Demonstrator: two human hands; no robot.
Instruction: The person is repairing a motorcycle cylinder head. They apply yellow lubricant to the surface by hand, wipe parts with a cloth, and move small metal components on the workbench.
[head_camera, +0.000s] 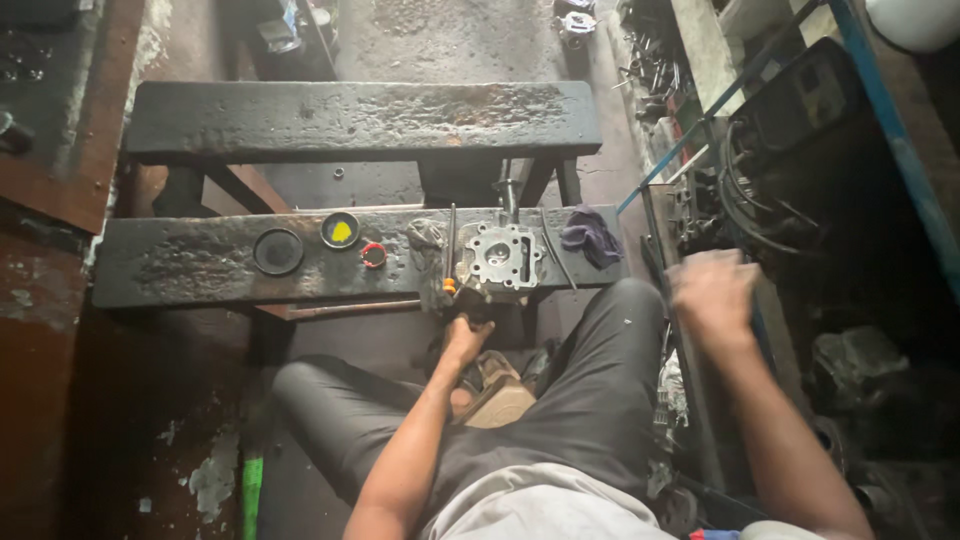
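**Inspection: engine cylinder block at the near edge of the desk**

The grey metal cylinder block (502, 260) sits flat on the blackened desk (200, 265), close to its near edge and toward the right end. The left hand (466, 335) is just below that edge, under the block; its fingers look curled in, but what they grip, if anything, cannot be told from this view. The right hand (712, 295) is raised well off to the right, above a cluttered parts tray (690, 215); it is blurred, so its fingers and any contents cannot be judged.

A thin rod-like tool (450, 250) with an orange tip lies just left of the block. A purple rag (590, 235) lies just right of it. Further left on the desk are a small red ring (373, 255), a round lid with a yellow centre (340, 230) and a black round cap (277, 251).

Judgement: the block is near the edge, so it should be steadied from below and kept flat. Loose small parts should stay clear of the working side.
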